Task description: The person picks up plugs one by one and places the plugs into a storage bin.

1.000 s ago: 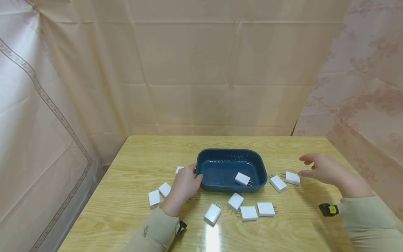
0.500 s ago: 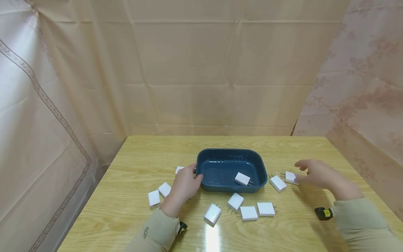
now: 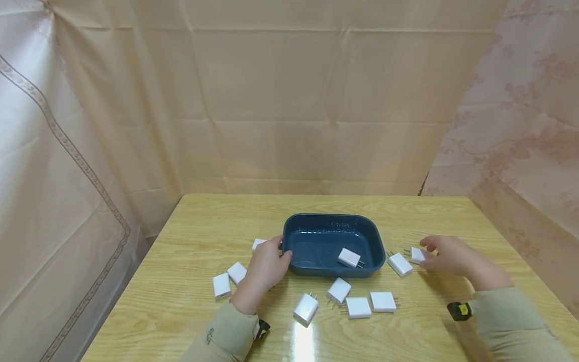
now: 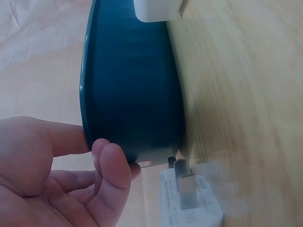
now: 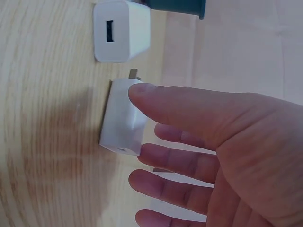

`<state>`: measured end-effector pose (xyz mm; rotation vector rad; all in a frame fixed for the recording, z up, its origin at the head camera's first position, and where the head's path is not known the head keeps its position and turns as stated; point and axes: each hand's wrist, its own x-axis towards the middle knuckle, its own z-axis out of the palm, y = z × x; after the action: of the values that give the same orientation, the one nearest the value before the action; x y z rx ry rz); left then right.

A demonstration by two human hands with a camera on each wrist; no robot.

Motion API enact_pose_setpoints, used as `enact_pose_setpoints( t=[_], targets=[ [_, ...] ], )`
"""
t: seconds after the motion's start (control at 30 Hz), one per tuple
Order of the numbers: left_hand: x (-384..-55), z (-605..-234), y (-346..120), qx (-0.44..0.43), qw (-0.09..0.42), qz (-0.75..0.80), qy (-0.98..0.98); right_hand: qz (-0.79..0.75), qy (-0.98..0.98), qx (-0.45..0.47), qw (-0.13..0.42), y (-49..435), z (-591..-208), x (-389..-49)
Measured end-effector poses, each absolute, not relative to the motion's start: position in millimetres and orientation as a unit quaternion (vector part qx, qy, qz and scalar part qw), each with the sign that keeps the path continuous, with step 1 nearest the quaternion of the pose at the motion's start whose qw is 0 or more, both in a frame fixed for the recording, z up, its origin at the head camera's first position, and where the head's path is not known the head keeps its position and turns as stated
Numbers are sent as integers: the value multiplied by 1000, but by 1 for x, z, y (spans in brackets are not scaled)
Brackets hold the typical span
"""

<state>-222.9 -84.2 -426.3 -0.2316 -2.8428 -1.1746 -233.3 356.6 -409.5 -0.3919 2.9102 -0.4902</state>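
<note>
A deep dark blue rectangular dish (image 3: 316, 249) stands on the table with one white plug charger (image 3: 349, 257) lying in its front right part. My left hand (image 3: 268, 264) grips its left end, thumb at the rim and fingers outside the wall, as the left wrist view shows. On the right, my right hand (image 3: 452, 259) is at another white charger (image 5: 120, 116) on the tabletop. Its thumb (image 5: 147, 92) overlaps the charger's upper edge, and the other fingers are loosely spread beside it. Left of that lies one more charger (image 5: 125, 30), its USB port facing the camera.
Several white chargers lie in front of the dish, including one nearest me (image 3: 305, 308) and one by the dish's front wall (image 3: 339, 290). More sit left of my left hand, such as one charger (image 3: 221, 285). Beige cloth (image 3: 298, 110) hangs behind the wooden table (image 3: 217, 216).
My right hand has moved left and slightly down to the rightmost charger and now partly covers it in the head view. The left hand has stayed on the dish.
</note>
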Motion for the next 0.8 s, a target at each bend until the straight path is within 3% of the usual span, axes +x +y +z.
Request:
enact_pose_setpoints(
  t=[0.8],
  targets=[
    [-224, -427, -85, -85, 31, -380, -920, -157, 979, -108, 75, 360, -434, -245]
  ],
)
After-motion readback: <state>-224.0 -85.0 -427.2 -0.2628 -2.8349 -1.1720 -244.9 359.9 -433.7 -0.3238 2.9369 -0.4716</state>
